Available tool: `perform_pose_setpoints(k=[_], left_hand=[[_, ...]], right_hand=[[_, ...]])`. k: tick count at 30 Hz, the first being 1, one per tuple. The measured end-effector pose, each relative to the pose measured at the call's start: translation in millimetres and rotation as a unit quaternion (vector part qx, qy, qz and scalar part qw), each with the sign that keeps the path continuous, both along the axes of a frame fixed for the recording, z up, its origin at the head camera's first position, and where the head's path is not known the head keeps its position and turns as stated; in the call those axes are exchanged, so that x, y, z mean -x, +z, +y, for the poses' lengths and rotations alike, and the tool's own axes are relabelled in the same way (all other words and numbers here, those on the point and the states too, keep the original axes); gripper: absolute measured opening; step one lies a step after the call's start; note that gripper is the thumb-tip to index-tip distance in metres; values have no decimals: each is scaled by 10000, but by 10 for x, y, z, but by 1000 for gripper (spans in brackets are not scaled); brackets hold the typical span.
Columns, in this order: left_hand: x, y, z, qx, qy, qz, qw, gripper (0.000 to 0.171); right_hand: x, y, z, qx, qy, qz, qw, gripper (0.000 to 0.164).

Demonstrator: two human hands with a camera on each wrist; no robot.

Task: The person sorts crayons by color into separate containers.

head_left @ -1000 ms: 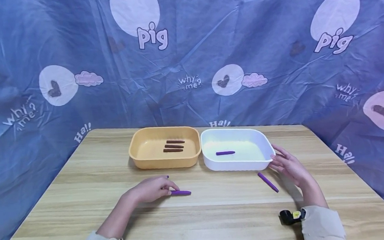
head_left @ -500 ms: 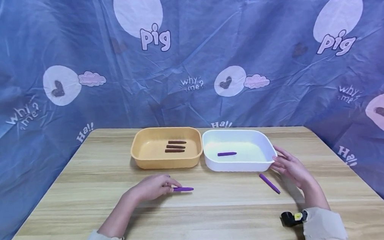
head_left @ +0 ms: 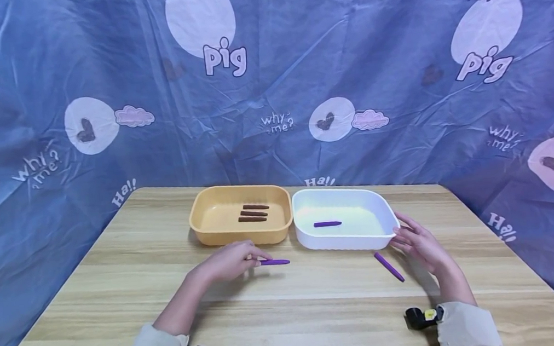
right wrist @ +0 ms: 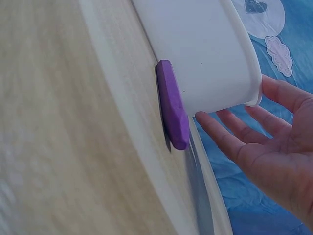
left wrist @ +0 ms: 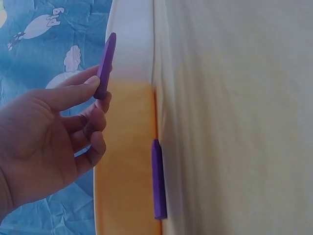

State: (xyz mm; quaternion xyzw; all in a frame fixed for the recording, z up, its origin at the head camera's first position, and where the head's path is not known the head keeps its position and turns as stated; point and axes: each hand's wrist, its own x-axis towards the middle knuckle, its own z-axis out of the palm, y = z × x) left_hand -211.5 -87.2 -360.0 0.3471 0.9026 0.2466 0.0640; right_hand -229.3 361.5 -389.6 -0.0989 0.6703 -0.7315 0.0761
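My left hand (head_left: 237, 260) pinches a purple crayon (left wrist: 106, 66) between thumb and fingers, held over the table in front of the tan bin (head_left: 243, 236). Below it, a second purple crayon (left wrist: 158, 181) lies along the foot of that bin in the left wrist view; the hand hides it in the head view. My right hand (head_left: 422, 245) touches the right front corner of the white bin (head_left: 344, 242) with its fingers loosely extended. Beside that hand, another purple crayon (right wrist: 172, 105) lies slanted on the table. One more purple crayon (head_left: 327, 224) is inside the white bin.
Several brown crayons, one of them the front crayon (head_left: 252, 219), lie side by side in the tan bin. Both bins stand next to each other toward the back of the wooden table (head_left: 290, 325). A blue printed cloth (head_left: 269, 85) hangs behind the table.
My left hand has raised its purple crayon off the table and moved it right and toward the bins. The right hand has stayed at the white bin's corner.
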Motion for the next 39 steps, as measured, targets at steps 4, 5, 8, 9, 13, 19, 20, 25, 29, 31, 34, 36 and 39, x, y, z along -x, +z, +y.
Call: perform_pose_setpoints(k=[4,5,8,9,13,19,20,25,29,31,34,36,39], left_hand=[[38,56,78,-2,79,-25,10000,29],[49,67,98,22,76,0,10000,29],[75,97,163,31,81,27,10000,28],[79,107,186,49,77,65,9999,28],[87,140,288,112,214,330,9992,28],[102,197,440,123,547,688,9961,27],[110,208,465,120,549,731,9957,27],[162,276,598,80,536,764,9956,27],[207,318,707,120,625,792,9948,26],[225,334,759,126,667,829,9942,26],[258,351,838,121,715,931,9930,28],[283,355,890,114,778,995,9919,28],[327,362,970,179,913,1039,9902,28]], right_hand=[[1,2,0,-17,-41,-26,10000,63],[3,0,2,-22,-48,-31,10000,63],[3,-5,5,-53,-58,-43,10000,63],[2,-7,7,-76,-57,-39,9999,63],[24,-56,38,-94,5,90,9999,61],[20,-57,28,-107,36,133,9998,64],[18,-52,27,-123,47,125,9998,63],[2,-28,17,-97,8,92,9999,63],[5,-28,19,-50,1,56,10000,63],[5,-25,18,-56,12,46,10000,63],[1,-18,13,-75,2,23,10000,63],[-4,-12,9,-63,-13,7,10000,63],[-5,-10,8,-46,-29,-10,10000,64]])
